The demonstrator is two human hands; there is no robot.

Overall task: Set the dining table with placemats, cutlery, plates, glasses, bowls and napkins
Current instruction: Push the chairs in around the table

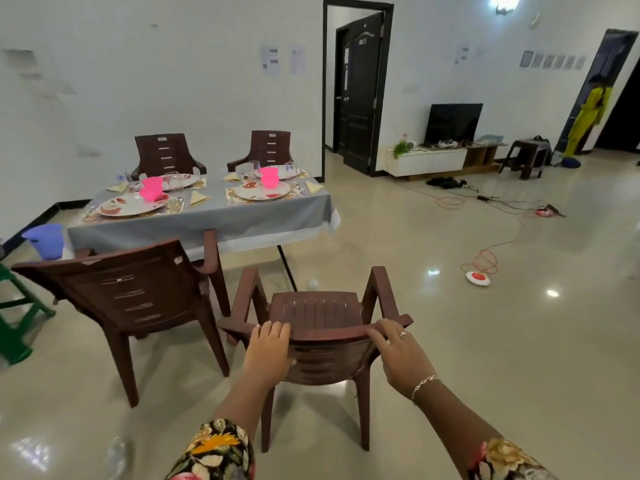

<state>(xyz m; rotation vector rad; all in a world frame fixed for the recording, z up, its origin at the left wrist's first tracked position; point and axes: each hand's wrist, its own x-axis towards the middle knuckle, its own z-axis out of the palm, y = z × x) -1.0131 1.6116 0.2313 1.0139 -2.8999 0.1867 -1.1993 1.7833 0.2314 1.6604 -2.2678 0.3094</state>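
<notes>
A green stool point(15, 317) stands at the far left, with a purple bucket point(45, 239) behind it. Next comes a brown plastic chair point(138, 292), its back towards the camera, at the near edge of the dining table point(221, 220). The table wears a grey cloth and is laid: a patterned plate point(133, 204) lies on a placemat point(90, 216) with a pink bowl point(151, 194) on it and a folded yellow napkin point(199, 198) beside it. Similar settings lie further along, with a drinking glass point(254, 168) near the far edge. Two far chairs point(164, 154) face in from the wall side. In front of the table, well apart from it, a second brown chair point(311, 306) stands on the tiled floor. The left hand point(268, 348) grips the top rail of its back, fingers curled over the edge. The right hand point(398, 355) holds the same rail near the right corner, its fingers hooked over it. Further right are a dark door point(358, 91), a television point(453, 123) on a low cabinet, an orange cable point(486, 259) on the floor, and a person in yellow point(588, 116) in a doorway.
</notes>
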